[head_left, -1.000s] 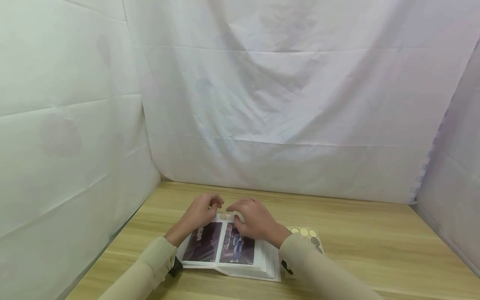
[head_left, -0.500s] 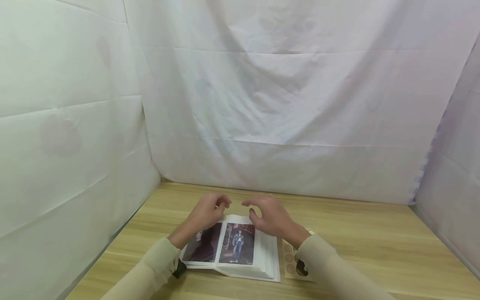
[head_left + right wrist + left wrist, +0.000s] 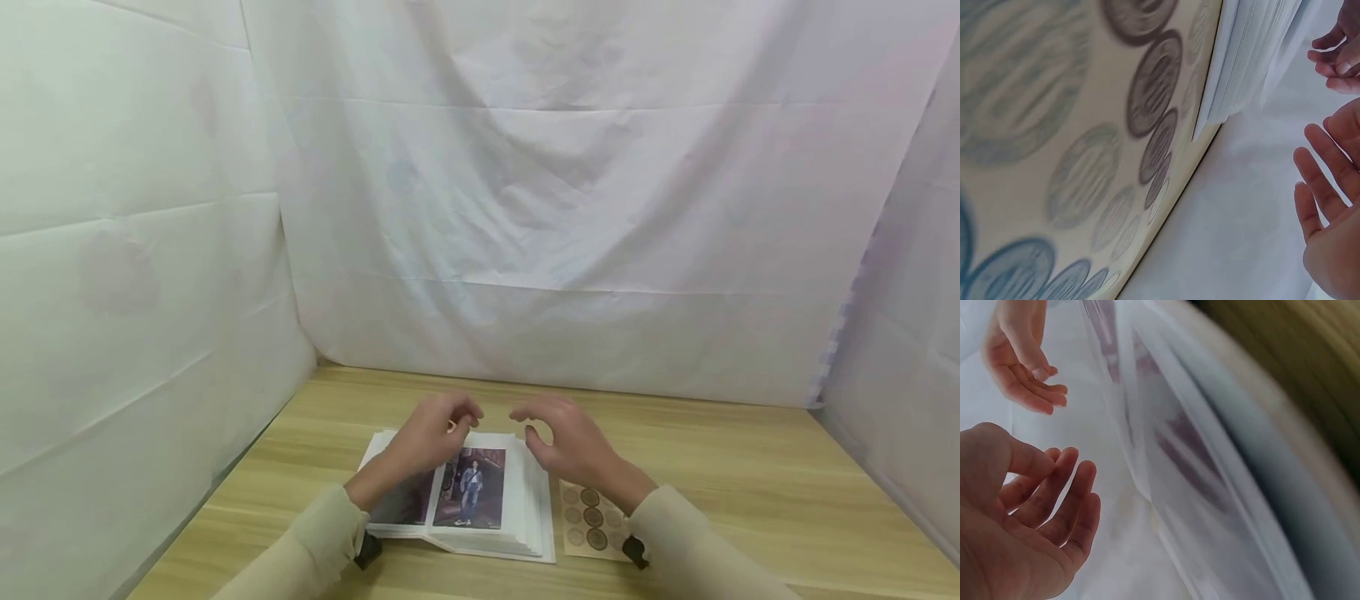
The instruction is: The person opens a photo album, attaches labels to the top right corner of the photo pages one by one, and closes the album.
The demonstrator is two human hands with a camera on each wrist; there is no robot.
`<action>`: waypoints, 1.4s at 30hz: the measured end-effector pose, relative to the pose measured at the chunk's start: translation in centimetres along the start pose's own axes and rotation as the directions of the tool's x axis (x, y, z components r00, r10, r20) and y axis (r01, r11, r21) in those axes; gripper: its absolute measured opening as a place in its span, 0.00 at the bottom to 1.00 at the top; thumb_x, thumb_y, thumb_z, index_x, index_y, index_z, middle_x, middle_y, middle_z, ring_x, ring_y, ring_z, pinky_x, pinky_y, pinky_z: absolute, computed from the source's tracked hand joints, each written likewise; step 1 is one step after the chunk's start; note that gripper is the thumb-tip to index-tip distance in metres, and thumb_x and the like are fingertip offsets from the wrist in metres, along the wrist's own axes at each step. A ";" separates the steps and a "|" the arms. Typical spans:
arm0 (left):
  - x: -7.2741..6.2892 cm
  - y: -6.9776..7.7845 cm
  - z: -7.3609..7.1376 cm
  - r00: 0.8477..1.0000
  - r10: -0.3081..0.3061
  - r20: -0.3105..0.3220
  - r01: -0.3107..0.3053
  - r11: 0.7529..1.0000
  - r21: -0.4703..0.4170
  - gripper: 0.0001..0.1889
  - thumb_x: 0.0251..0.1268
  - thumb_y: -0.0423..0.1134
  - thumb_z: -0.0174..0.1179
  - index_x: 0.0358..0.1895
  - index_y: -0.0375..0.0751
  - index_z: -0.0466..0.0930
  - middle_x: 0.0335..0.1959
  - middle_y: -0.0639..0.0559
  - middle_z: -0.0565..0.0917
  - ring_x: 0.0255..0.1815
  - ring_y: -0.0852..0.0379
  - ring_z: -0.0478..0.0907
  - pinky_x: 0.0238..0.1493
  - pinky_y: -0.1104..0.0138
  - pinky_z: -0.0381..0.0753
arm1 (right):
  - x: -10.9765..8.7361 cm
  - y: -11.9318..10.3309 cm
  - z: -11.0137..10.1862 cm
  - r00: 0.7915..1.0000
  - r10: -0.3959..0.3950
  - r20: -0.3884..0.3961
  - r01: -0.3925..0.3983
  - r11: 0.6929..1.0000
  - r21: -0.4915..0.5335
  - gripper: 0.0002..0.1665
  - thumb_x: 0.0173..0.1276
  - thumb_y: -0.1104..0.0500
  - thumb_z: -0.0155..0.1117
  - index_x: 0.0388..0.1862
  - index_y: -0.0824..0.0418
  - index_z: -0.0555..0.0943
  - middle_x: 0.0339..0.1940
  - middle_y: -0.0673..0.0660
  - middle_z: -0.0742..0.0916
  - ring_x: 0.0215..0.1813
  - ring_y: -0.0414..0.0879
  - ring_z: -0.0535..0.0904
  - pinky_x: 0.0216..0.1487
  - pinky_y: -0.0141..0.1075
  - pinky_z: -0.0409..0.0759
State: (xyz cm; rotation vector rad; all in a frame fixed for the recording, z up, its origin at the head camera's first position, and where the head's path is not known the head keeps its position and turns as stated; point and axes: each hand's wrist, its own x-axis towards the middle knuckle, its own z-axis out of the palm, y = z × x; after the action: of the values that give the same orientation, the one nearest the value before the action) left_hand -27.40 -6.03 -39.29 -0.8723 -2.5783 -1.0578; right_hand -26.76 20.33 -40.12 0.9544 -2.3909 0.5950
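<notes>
A white photo album (image 3: 513,492) lies spread out on the table. Over its pages hovers my left hand (image 3: 433,433), fingers loosely bent; in the left wrist view the thumb tip meets the forefinger, and I see nothing held. My right hand (image 3: 577,442) is raised above the album's right edge, thumb apart from the relaxed fingers, holding nothing. On the right page a photo of a standing person (image 3: 470,487) shows. The left-page photo (image 3: 403,502) is partly covered by my left arm. Beside the album lies a sheet of round stickers (image 3: 1035,206), partly under my right forearm.
The wooden table (image 3: 720,483) extends to both sides and behind the album. White cloth (image 3: 555,200) hangs along the back and sides. A dark strap-mounted device (image 3: 636,550) sits at my right wrist, and another at the left (image 3: 367,550).
Both hands have moved right, and the right hand has drawn away from the album's top middle. More of the sticker sheet shows. My left hand now covers where a round sticker showed.
</notes>
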 end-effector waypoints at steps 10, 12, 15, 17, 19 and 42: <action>-0.2 2.7 1.0 0.991 0.095 0.093 -0.089 0.994 -0.066 0.10 0.77 0.27 0.57 0.50 0.39 0.87 0.44 0.43 0.92 0.44 0.55 0.90 0.43 0.69 0.89 | -2.0 1.3 -1.5 0.998 0.015 -0.061 -0.013 0.999 0.030 0.18 0.68 0.68 0.70 0.55 0.56 0.91 0.54 0.48 0.94 0.58 0.46 0.90 0.60 0.48 0.89; -0.2 3.1 1.2 0.991 0.095 0.099 -0.088 0.993 -0.075 0.11 0.77 0.27 0.57 0.50 0.40 0.87 0.44 0.43 0.92 0.44 0.56 0.90 0.42 0.70 0.88 | -2.4 1.5 -1.8 0.998 0.013 -0.069 -0.012 1.000 0.020 0.19 0.68 0.69 0.70 0.54 0.55 0.91 0.53 0.48 0.94 0.56 0.45 0.90 0.58 0.48 0.89; -0.2 3.6 1.6 0.990 0.087 0.107 -0.079 0.994 -0.077 0.10 0.78 0.29 0.58 0.51 0.43 0.88 0.44 0.46 0.92 0.44 0.59 0.89 0.43 0.72 0.87 | -3.1 1.6 -2.2 0.997 0.038 -0.061 -0.038 0.999 0.009 0.19 0.67 0.69 0.70 0.54 0.55 0.91 0.53 0.47 0.94 0.56 0.45 0.90 0.58 0.49 0.89; -0.2 4.0 1.8 0.990 0.083 0.111 -0.074 0.994 -0.080 0.10 0.78 0.30 0.59 0.51 0.44 0.88 0.44 0.49 0.93 0.45 0.61 0.89 0.44 0.72 0.87 | -3.8 1.7 -2.7 0.997 0.060 -0.051 -0.061 0.998 -0.006 0.19 0.68 0.69 0.70 0.55 0.53 0.91 0.53 0.45 0.93 0.57 0.45 0.90 0.57 0.48 0.89; -0.1 4.3 2.2 0.990 0.088 0.115 -0.077 0.993 -0.091 0.09 0.79 0.31 0.59 0.51 0.45 0.88 0.44 0.51 0.93 0.45 0.61 0.89 0.46 0.72 0.88 | -4.4 1.7 -3.2 0.996 0.072 -0.047 -0.073 0.997 -0.021 0.19 0.68 0.69 0.71 0.55 0.53 0.91 0.53 0.45 0.93 0.57 0.45 0.90 0.57 0.48 0.89; 0.3 6.3 5.5 0.971 0.154 0.184 -0.133 0.984 -0.122 0.08 0.80 0.32 0.60 0.52 0.45 0.87 0.42 0.48 0.94 0.42 0.71 0.86 0.54 0.63 0.91 | -10.3 2.1 -7.0 0.985 0.168 -0.046 -0.172 0.981 -0.087 0.23 0.63 0.69 0.76 0.52 0.46 0.91 0.51 0.38 0.93 0.55 0.40 0.89 0.58 0.51 0.88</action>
State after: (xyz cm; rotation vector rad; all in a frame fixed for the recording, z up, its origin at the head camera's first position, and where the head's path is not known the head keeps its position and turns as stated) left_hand -23.79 1.47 -39.55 -1.2260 -2.5810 -1.1312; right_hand -19.82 30.84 -41.07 0.6987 -2.4582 0.5553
